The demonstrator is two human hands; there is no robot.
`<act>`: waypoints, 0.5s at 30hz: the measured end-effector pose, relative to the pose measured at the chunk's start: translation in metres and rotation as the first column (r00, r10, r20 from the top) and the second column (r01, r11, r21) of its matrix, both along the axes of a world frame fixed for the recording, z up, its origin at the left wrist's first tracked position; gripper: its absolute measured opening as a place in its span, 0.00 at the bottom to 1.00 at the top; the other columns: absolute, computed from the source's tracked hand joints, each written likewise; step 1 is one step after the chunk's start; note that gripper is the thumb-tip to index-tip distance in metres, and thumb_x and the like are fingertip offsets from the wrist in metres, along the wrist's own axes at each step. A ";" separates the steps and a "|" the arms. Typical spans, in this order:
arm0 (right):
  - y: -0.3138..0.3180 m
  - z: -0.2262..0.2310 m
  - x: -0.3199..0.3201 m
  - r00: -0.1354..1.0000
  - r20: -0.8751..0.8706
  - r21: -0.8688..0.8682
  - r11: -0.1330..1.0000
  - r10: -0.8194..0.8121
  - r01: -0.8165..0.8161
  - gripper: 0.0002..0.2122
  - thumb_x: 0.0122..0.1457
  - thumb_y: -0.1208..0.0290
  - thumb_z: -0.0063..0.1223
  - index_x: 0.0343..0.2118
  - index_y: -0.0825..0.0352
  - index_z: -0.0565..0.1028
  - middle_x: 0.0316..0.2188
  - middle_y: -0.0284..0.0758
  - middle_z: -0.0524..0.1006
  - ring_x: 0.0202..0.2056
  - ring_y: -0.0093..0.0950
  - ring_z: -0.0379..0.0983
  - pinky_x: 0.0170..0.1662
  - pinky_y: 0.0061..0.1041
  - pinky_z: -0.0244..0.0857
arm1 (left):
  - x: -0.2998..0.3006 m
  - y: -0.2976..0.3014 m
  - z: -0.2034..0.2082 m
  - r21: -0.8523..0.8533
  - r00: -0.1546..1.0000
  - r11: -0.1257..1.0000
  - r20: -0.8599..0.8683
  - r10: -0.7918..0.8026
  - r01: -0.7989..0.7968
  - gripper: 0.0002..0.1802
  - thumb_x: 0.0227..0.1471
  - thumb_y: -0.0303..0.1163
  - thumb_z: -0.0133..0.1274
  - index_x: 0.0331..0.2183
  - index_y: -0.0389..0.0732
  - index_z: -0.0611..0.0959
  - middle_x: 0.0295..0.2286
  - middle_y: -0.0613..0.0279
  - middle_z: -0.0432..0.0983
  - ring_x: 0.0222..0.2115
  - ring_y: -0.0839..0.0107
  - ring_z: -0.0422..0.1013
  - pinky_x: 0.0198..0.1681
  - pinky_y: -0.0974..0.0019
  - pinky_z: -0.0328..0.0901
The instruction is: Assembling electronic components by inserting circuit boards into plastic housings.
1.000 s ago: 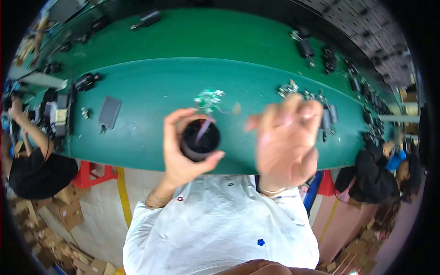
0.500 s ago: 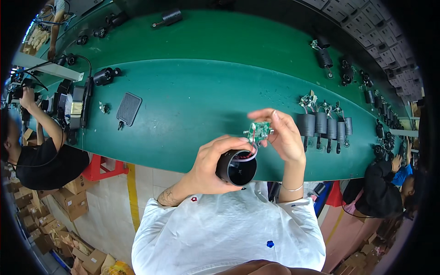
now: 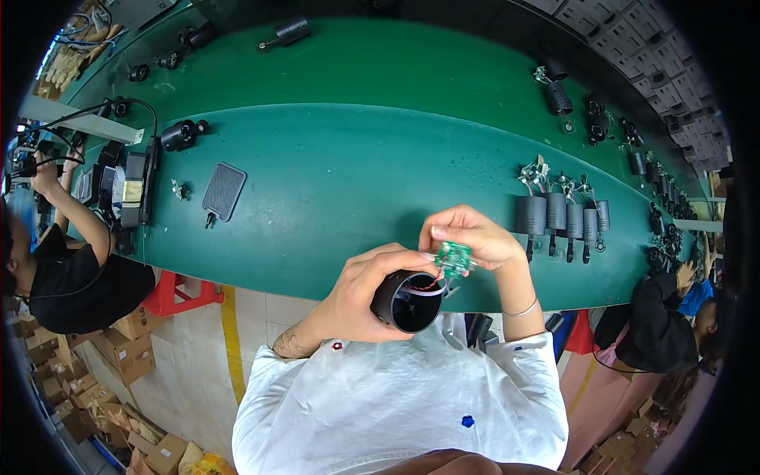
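My left hand (image 3: 360, 297) is wrapped around a black cylindrical housing (image 3: 385, 305), its open end tilted up toward me. Red and pale wires run from inside the housing to a small green circuit board (image 3: 454, 260) just above its right rim. Bent fingers of my right hand (image 3: 475, 239) hold the board along its upper side, and a fingertip of my left hand reaches its left edge. The board looks slightly blurred. What the right fingertips press on behind it is hidden.
Several dark cylinders with exposed boards (image 3: 554, 212) stand on the green table (image 3: 317, 214) at right. At left lie a dark mesh-faced panel (image 3: 224, 191), a small loose board (image 3: 180, 190) and a black cylindrical part (image 3: 180, 134). Co-workers sit at both sides.
My right hand has come in from the right, its fingers curling over the circuit board. The board has moved slightly down and turned, nearer the housing's rim. My left hand keeps the housing.
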State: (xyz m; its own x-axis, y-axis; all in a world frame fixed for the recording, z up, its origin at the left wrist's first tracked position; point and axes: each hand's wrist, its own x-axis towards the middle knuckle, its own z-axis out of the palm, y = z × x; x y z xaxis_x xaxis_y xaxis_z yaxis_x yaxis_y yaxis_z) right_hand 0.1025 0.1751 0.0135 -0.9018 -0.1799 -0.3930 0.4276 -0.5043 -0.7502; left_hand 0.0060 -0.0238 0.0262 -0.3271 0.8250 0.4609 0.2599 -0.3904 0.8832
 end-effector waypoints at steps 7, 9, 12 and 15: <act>0.007 -0.020 0.011 0.990 -0.072 0.103 0.988 0.120 -0.112 0.13 0.63 0.66 0.50 0.25 0.68 0.78 0.14 0.26 0.70 0.12 0.12 0.58 0.13 0.12 0.51 | 0.001 -0.003 0.000 -0.004 1.000 1.000 -0.008 0.001 -0.001 0.44 0.22 0.25 0.69 0.48 0.37 0.72 0.36 0.54 0.80 0.33 0.64 0.74 0.38 0.65 0.68; 0.013 -0.018 0.014 0.989 -0.045 0.138 0.981 0.142 -0.134 0.14 0.63 0.66 0.50 0.24 0.68 0.78 0.13 0.25 0.69 0.12 0.11 0.57 0.14 0.11 0.50 | 0.001 -0.003 0.001 0.022 1.000 1.000 -0.006 0.016 -0.016 0.43 0.22 0.22 0.67 0.48 0.36 0.72 0.37 0.56 0.79 0.32 0.65 0.74 0.38 0.66 0.68; 0.015 -0.007 0.013 0.984 0.003 0.162 0.971 0.177 -0.175 0.14 0.63 0.66 0.50 0.23 0.67 0.78 0.12 0.24 0.67 0.12 0.11 0.56 0.14 0.11 0.49 | 0.002 -0.003 0.002 0.028 1.000 0.999 -0.011 0.025 -0.025 0.42 0.22 0.21 0.67 0.48 0.36 0.73 0.38 0.58 0.79 0.31 0.65 0.73 0.37 0.66 0.68; 0.015 0.011 0.010 0.959 0.109 0.175 0.945 0.262 -0.278 0.13 0.63 0.67 0.50 0.23 0.67 0.77 0.11 0.24 0.67 0.12 0.11 0.56 0.15 0.11 0.51 | 0.003 -0.004 0.003 0.006 0.999 0.999 -0.027 0.042 -0.042 0.41 0.24 0.21 0.67 0.47 0.36 0.73 0.38 0.58 0.79 0.31 0.65 0.73 0.37 0.66 0.68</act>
State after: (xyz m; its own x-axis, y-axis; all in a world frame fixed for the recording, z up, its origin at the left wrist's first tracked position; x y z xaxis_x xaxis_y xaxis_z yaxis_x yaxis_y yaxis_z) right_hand 0.1121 0.1906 0.0243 -0.7923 -0.3278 -0.5146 0.5931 -0.2157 -0.7757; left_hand 0.0088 -0.0277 0.0293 -0.3487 0.8082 0.4745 0.3004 -0.3832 0.8734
